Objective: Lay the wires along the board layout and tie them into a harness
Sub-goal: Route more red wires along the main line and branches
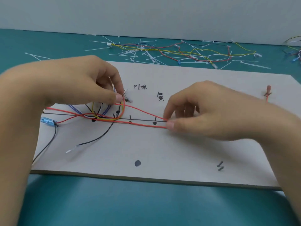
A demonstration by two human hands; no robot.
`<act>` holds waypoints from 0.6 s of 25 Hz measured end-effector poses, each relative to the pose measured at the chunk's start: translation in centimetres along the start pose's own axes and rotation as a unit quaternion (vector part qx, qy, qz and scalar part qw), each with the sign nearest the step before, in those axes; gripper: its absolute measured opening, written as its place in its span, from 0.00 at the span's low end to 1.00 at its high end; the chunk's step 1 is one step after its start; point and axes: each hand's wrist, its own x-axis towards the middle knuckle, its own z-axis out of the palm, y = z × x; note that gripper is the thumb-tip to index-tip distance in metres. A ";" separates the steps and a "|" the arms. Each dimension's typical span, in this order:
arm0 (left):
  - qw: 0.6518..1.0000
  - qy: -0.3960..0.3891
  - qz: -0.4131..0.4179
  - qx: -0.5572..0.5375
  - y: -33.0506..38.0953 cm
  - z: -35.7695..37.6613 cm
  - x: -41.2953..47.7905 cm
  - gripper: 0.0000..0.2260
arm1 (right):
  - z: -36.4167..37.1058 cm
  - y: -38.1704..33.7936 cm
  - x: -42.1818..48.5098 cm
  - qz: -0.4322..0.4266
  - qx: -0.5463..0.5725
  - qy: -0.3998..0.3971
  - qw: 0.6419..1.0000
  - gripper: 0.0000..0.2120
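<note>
A grey layout board (162,147) lies flat, marked with black lines, dots and handwritten labels. My left hand (84,84) pinches the terminal end of a red wire (143,124) near the board's upper middle. That wire loops down and runs right along the drawn line. My right hand (203,110) pinches its two strands together at the line. Under my left hand, blue, yellow, black and white wires (97,114) cross in a tangle. A black wire (96,140) trails toward the front left. A blue connector (48,121) sits at the board's left edge.
The board rests on a teal mat (146,206). Behind it lie several loose white cable ties (143,53) and a heap of spare coloured wires (203,53). A red terminal (268,91) sits at the board's far right. A white wall stands at the back.
</note>
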 end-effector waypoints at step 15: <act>0.996 -0.090 0.027 0.002 0.0 -0.1 -0.4 0.09 | 2.9 0.1 -0.2 -0.089 0.052 0.013 0.995 0.07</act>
